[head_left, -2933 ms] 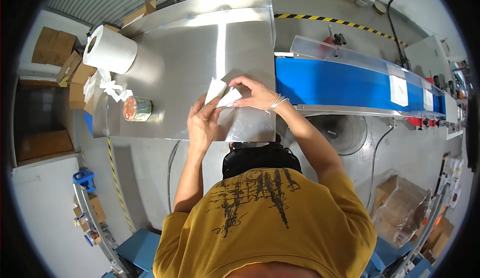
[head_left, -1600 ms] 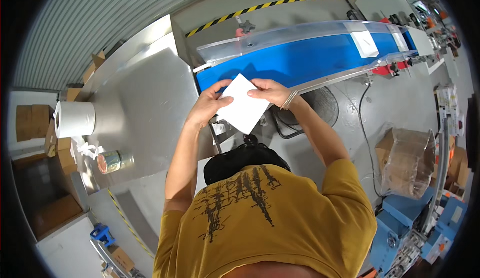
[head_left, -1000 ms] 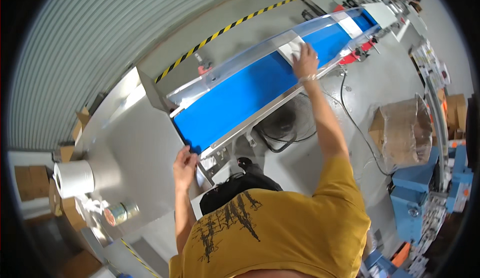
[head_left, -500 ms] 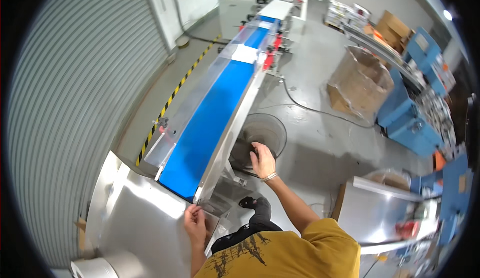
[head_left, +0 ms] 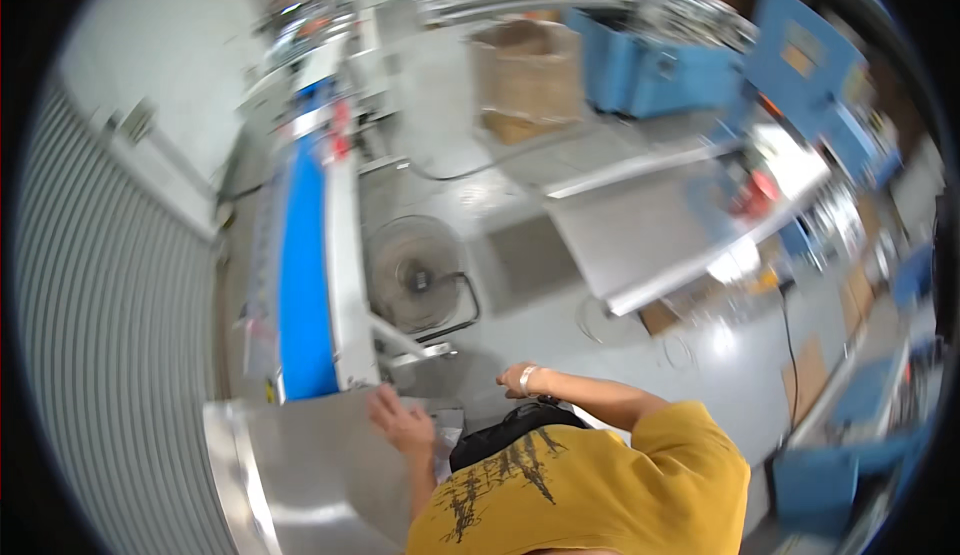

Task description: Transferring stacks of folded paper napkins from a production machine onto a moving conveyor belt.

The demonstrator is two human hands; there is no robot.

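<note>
At the right edge of a bare metal table (head_left: 310, 455), my left hand (head_left: 400, 422) shows its fingers apart and holds nothing visible. Just beyond it is the near end of a conveyor with a blue belt (head_left: 305, 295) and a pale metal side rail (head_left: 347, 285). I cannot tell if the hand touches the rail or the table. My right hand (head_left: 514, 380), with a light band at its wrist, hangs in front of my body over the floor. Its fingers are turned down and blurred. A round floor fan (head_left: 415, 275) stands beside the conveyor, beyond that hand.
A ribbed grey shutter (head_left: 110, 345) runs along the left. On the right a metal table (head_left: 640, 235) with raised edges juts toward me. Farther off stand a large cardboard box (head_left: 527, 75) and blue machines (head_left: 655, 70). A dark cable (head_left: 480, 168) crosses the floor.
My view has swung right, bringing the right-hand metal table closer to the middle. My right hand has drawn back from over the fan toward my body. My left hand's fingers have spread.
</note>
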